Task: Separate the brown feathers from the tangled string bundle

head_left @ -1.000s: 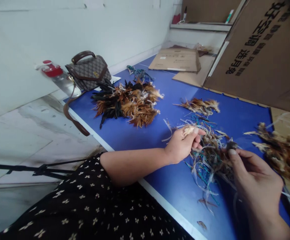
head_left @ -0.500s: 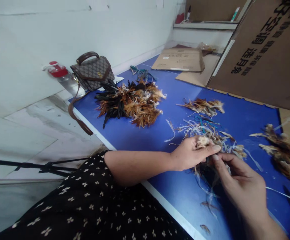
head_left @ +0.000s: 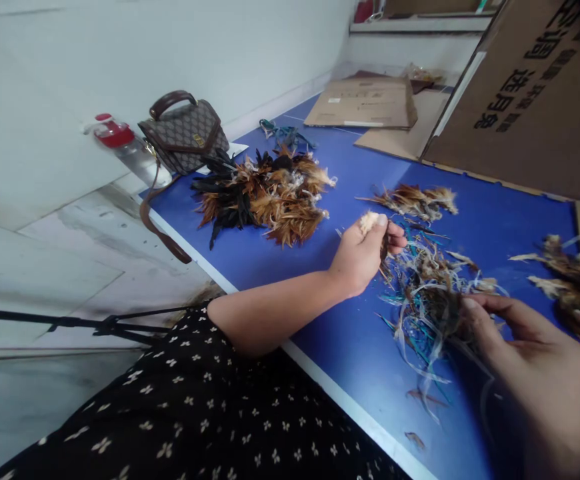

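My left hand (head_left: pixel 365 250) is closed in a pinch on a small tuft of pale brown feathers (head_left: pixel 369 221), raised just above the blue table (head_left: pixel 280 273). My right hand (head_left: pixel 530 360) is closed round the near end of a tangled bundle of feathers and strings (head_left: pixel 430 293), whose teal and white strands trail onto the table. A big heap of brown and black feathers (head_left: pixel 265 197) lies to the left of my left hand. A smaller feather bunch (head_left: pixel 413 199) lies beyond it.
A patterned handbag (head_left: pixel 185 133) and a red-capped bottle (head_left: pixel 123 147) sit at the table's far left corner. Flat cardboard (head_left: pixel 365 103) lies at the back, and a large printed box (head_left: pixel 535 100) leans at the right. More feathers (head_left: pixel 577 293) lie at the right edge.
My left hand has lifted away to the upper left with its tuft, parting from my right hand. My right hand has drawn back to the right, holding the bundle.
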Action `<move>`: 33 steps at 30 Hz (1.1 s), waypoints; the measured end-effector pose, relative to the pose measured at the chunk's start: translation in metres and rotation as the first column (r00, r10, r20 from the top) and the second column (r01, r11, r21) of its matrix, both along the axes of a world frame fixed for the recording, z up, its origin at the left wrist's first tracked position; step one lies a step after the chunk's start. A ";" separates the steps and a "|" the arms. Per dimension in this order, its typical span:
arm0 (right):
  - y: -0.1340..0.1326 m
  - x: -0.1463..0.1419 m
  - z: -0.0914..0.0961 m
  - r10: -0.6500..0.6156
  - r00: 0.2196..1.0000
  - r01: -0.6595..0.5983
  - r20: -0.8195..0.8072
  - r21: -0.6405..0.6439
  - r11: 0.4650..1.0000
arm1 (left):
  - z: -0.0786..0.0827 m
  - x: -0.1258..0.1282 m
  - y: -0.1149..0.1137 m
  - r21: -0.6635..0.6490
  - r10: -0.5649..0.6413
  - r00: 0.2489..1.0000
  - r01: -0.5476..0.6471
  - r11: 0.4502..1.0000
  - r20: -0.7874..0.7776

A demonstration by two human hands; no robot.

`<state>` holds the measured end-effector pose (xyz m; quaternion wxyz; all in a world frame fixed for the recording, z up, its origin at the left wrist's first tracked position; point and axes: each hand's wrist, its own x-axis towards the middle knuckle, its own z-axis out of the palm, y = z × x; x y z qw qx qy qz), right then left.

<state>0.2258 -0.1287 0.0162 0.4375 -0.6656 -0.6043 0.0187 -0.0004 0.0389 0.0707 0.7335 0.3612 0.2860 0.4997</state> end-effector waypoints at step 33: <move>0.021 -0.050 0.018 0.181 0.905 -0.286 0.385 0.236 0.929 | -0.019 0.010 -0.039 -0.127 -0.414 0.910 0.409 0.904 -0.014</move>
